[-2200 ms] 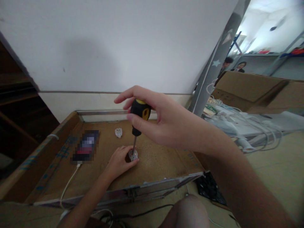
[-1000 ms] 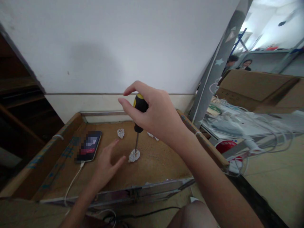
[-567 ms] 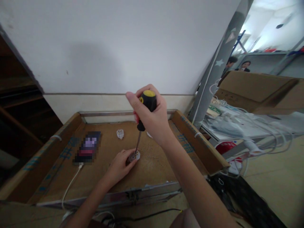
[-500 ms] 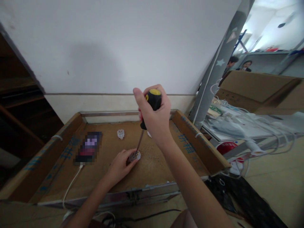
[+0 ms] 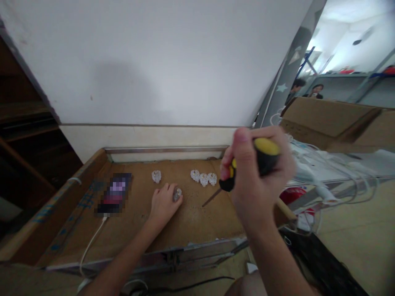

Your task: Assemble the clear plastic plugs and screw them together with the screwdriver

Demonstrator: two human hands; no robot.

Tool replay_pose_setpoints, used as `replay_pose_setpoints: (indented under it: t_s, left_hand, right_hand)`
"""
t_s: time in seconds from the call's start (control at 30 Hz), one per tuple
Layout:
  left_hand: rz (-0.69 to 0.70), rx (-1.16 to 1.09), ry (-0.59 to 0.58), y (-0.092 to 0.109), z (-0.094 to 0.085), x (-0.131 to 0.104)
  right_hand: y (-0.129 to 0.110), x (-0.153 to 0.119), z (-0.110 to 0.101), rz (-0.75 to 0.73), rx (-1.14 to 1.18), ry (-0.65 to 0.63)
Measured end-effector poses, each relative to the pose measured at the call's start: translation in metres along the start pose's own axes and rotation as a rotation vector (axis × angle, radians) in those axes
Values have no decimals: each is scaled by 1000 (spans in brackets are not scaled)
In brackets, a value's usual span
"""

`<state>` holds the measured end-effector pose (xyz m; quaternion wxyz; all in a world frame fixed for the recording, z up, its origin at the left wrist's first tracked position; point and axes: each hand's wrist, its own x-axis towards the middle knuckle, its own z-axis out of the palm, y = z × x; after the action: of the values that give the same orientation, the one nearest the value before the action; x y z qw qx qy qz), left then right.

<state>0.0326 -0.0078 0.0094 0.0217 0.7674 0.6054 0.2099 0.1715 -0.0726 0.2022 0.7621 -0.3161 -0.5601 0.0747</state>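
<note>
My right hand (image 5: 259, 168) is wrapped round the black and yellow handle of a screwdriver (image 5: 268, 154). Its metal shaft slants down to the left, the tip apart from any piece. On the cardboard, my left hand (image 5: 165, 202) grips a small clear plastic plug piece (image 5: 177, 195) between thumb and fingers; part of it is hidden. Just beyond that hand lies a similar clear plug piece (image 5: 156, 176). To the right, three more clear pieces (image 5: 203, 179) sit side by side in a row.
A phone (image 5: 115, 194) with a white cable lies at the left in the shallow cardboard tray (image 5: 74, 193). A white wall (image 5: 173, 61) rises behind. At the right, a table holds white cables (image 5: 321, 185) and an open cardboard box (image 5: 333, 119). Two people are in the background.
The screwdriver has come out of the plug piece and swung right with my right hand, uncovering the row of pieces. My left hand has shifted slightly away from me, still holding its piece.
</note>
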Motion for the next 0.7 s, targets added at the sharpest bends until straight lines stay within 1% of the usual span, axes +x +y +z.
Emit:
replay_pose_setpoints:
  t_s: [0.03, 0.1, 0.17, 0.23, 0.3, 0.33, 0.37, 0.4, 0.43, 0.47, 0.53, 0.6, 0.7]
  left_hand:
    - [-9, 44, 23, -1, 2, 9]
    - [-13, 106, 81, -5, 1, 25]
    - [-4, 128, 177, -14, -8, 32]
    - [-38, 121, 303, -32, -24, 27]
    - [-165, 106, 410, -61, -42, 11]
    - [-251, 108, 437, -79, -49, 1]
    - [-318, 114, 423, -99, -55, -9]
    - [-365, 129, 381, -119, -58, -19]
    - [-418, 146, 350, -139, -59, -27]
    - [-445, 142, 306, -157, -57, -33]
    - [-475, 13, 192, -187, -50, -38]
    - [-518, -151, 134, -205, -42, -38]
    - [-550, -220, 116, -215, -33, -35]
  right_hand:
    - [10, -3, 2, 58, -4, -30]
    - [27, -9, 6, 111, 3, -19]
    - [37, -12, 9, 131, 16, -10]
    - [41, -11, 9, 144, 30, -13]
    - [40, -9, 8, 158, 46, -16]
    - [39, -8, 7, 164, 53, -15]
    - [38, -8, 7, 165, 60, -13]
    - [37, -9, 7, 164, 65, -10]
    - [36, -10, 7, 159, 71, -10]
    - [35, -11, 8, 153, 74, -12]
    - [34, -13, 9, 141, 65, -2]
    - [36, -14, 9, 130, 44, 39]
    - [40, -10, 6, 127, 10, 115]
